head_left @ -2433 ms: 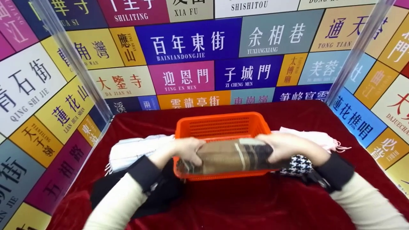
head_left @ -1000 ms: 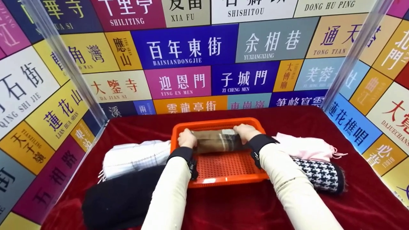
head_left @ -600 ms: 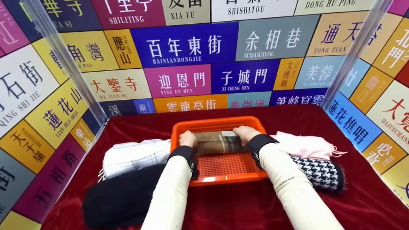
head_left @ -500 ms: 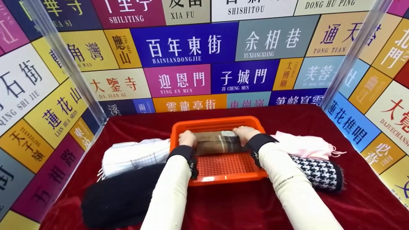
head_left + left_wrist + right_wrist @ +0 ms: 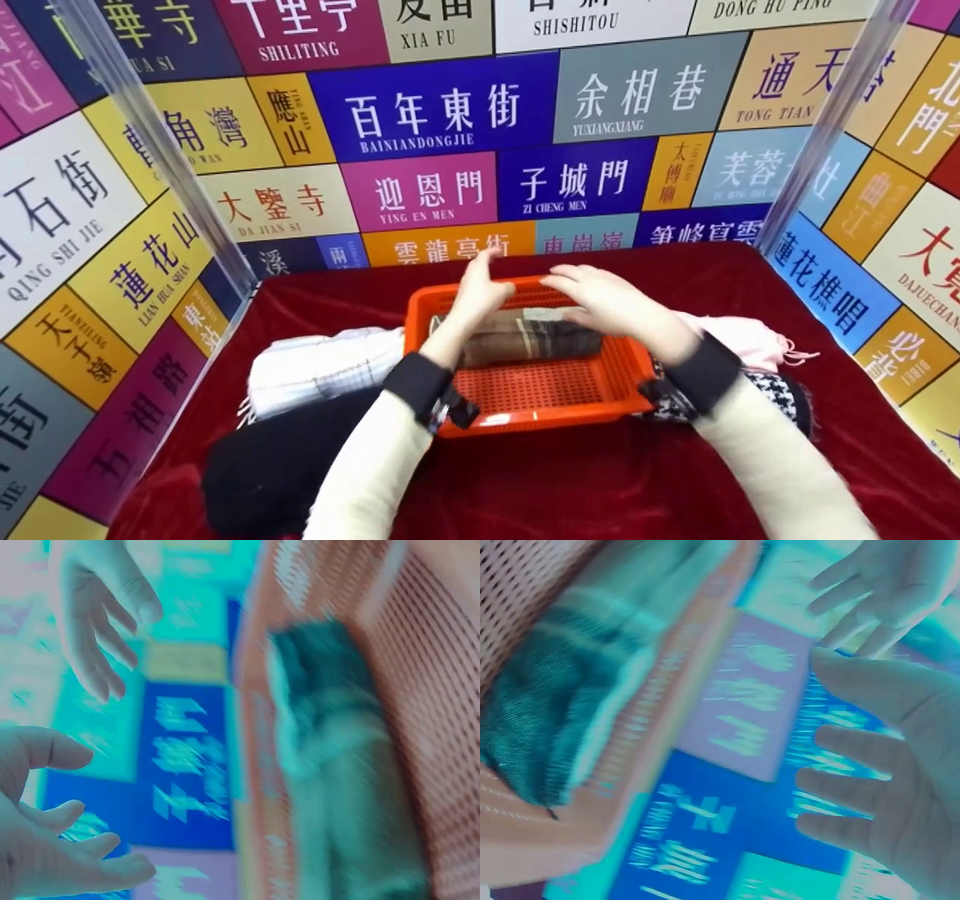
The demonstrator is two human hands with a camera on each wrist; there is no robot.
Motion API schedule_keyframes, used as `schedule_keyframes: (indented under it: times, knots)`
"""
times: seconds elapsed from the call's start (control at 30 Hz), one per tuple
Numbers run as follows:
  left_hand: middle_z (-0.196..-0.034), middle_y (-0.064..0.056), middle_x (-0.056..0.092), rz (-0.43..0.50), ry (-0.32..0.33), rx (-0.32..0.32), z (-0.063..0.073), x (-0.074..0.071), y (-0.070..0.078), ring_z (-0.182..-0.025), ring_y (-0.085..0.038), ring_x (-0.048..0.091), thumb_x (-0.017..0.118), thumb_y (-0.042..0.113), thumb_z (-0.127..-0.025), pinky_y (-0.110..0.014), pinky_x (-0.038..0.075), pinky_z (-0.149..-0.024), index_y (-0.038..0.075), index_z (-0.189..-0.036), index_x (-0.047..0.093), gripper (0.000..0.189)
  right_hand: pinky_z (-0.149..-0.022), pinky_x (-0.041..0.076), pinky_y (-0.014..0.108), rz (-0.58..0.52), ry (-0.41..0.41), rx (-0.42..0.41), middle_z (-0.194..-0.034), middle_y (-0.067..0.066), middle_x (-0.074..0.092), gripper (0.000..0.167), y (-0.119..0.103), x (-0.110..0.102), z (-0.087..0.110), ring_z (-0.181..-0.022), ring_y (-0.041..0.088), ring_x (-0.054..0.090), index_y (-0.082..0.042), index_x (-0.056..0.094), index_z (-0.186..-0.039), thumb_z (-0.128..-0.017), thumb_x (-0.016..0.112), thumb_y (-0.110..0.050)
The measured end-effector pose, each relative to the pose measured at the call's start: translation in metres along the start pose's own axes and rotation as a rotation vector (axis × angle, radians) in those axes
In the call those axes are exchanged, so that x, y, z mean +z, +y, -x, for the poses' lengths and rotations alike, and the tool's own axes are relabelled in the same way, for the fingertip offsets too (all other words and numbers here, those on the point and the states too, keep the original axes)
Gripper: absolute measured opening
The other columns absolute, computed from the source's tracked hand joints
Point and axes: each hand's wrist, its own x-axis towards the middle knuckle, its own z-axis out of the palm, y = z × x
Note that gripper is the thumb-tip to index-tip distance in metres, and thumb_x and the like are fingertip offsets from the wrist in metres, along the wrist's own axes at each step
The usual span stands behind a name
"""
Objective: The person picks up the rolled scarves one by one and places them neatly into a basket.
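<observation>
A brown plaid scarf (image 5: 499, 337), folded into a long roll, lies along the back of the orange plastic basket (image 5: 540, 421). Above the basket's left back part is my left hand (image 5: 478, 294), its fingers and thumb spread apart. My right hand (image 5: 611, 301) hovers over the right side with fingers extended, hiding part of the basket's back rim. Both hands hold nothing. In the left wrist view the rolled scarf (image 5: 345, 787) rests inside the basket, apart from the left hand (image 5: 60, 832). The right wrist view shows the right hand (image 5: 907, 772) with separated fingers.
Left of the basket lie a white checked scarf (image 5: 322, 367) and a black folded cloth (image 5: 277, 469). On its right are a pink fringed scarf (image 5: 742, 341) and a black-and-white houndstooth scarf (image 5: 784, 397), partly behind the right forearm. Red cloth (image 5: 570, 487) covers the table; sign-printed walls surround it.
The plaid scarf was carried over the basket and set down along its back. Both hands have since let go of it and risen above the basket.
</observation>
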Motion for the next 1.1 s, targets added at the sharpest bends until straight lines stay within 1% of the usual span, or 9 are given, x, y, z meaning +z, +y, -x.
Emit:
schedule_keyframes:
  times: [0.1,0.2,0.33,0.43,0.57,0.7,0.83,0.93,1.1]
  knots:
    - [-0.138,-0.012,0.041,0.09,-0.03,0.117,0.024,-0.01,0.016,-0.119,-0.028,0.044,0.056,-0.003,-0.073,-0.035,0.043,-0.093,0.01,-0.135,0.04,0.065,-0.092,0.042,0.049,0.04,0.211,-0.089,-0.123,0.02,0.054,0.052,-0.011,-0.01,0.03,-0.109,0.036,0.052,-0.002,0.056,-0.121,-0.074,0.072,-0.012]
    - [-0.136,-0.01,0.043,0.137,-0.06,0.204,0.053,-0.016,0.02,-0.121,-0.028,0.043,0.056,-0.001,-0.076,-0.036,0.04,-0.097,0.011,-0.134,0.041,0.062,-0.086,0.046,0.049,0.071,0.349,-0.134,-0.119,0.019,0.057,0.05,-0.018,-0.01,0.066,-0.103,0.035,0.056,-0.003,0.059,-0.118,-0.071,0.073,-0.011]
    - [-0.136,-0.01,0.044,0.155,-0.086,0.314,0.081,-0.022,0.014,-0.119,-0.03,0.044,0.058,0.003,-0.078,-0.037,0.042,-0.095,0.009,-0.133,0.042,0.058,-0.082,0.048,0.049,0.077,0.42,-0.091,-0.116,0.018,0.059,0.052,-0.015,-0.008,0.105,-0.101,0.035,0.058,-0.005,0.06,-0.118,-0.068,0.074,-0.01]
    - [-0.136,-0.013,0.043,0.088,-0.101,0.381,0.09,-0.023,0.0,-0.121,-0.03,0.043,0.059,0.005,-0.079,-0.039,0.039,-0.098,0.005,-0.133,0.041,0.057,-0.083,0.046,0.052,0.051,0.388,0.014,-0.116,0.02,0.059,0.053,-0.004,-0.008,0.13,-0.102,0.037,0.057,-0.002,0.06,-0.117,-0.066,0.074,-0.007]
    - [-0.135,-0.017,0.042,-0.033,-0.124,0.395,0.096,-0.019,-0.023,-0.126,-0.029,0.038,0.06,0.01,-0.081,-0.04,0.03,-0.105,0.001,-0.134,0.039,0.057,-0.084,0.044,0.053,0.027,0.305,0.14,-0.113,0.022,0.06,0.049,0.017,-0.004,0.157,-0.101,0.039,0.056,0.002,0.06,-0.114,-0.067,0.074,-0.006]
    - [-0.134,-0.02,0.041,-0.067,-0.177,0.353,0.103,-0.013,-0.044,-0.126,-0.033,0.038,0.06,0.011,-0.082,-0.044,0.029,-0.105,-0.002,-0.133,0.038,0.057,-0.082,0.044,0.053,0.033,0.213,0.15,-0.107,0.021,0.062,0.048,0.045,0.01,0.18,-0.098,0.038,0.057,0.002,0.059,-0.111,-0.067,0.075,-0.008]
    - [-0.132,-0.022,0.042,-0.09,-0.227,0.318,0.11,-0.007,-0.06,-0.124,-0.034,0.04,0.06,0.011,-0.082,-0.046,0.031,-0.103,-0.002,-0.132,0.039,0.056,-0.08,0.046,0.052,0.041,0.079,0.127,-0.109,0.018,0.062,0.058,0.069,0.031,0.203,-0.097,0.037,0.058,0.002,0.057,-0.116,-0.065,0.078,-0.015]
    - [-0.131,-0.022,0.044,-0.11,-0.254,0.301,0.113,-0.003,-0.066,-0.123,-0.033,0.041,0.061,0.011,-0.082,-0.046,0.033,-0.102,-0.001,-0.132,0.04,0.056,-0.082,0.045,0.052,0.018,-0.01,0.164,-0.114,0.017,0.06,0.066,0.079,0.044,0.216,-0.1,0.037,0.057,0.0,0.053,-0.122,-0.064,0.079,-0.019]
    - [-0.131,-0.022,0.044,-0.107,-0.294,0.293,0.116,0.003,-0.07,-0.123,-0.033,0.041,0.061,0.012,-0.083,-0.046,0.033,-0.101,-0.001,-0.133,0.039,0.056,-0.086,0.043,0.052,0.007,-0.11,0.255,-0.118,0.018,0.057,0.077,0.091,0.055,0.229,-0.105,0.038,0.054,-0.002,0.047,-0.129,-0.061,0.081,-0.021]
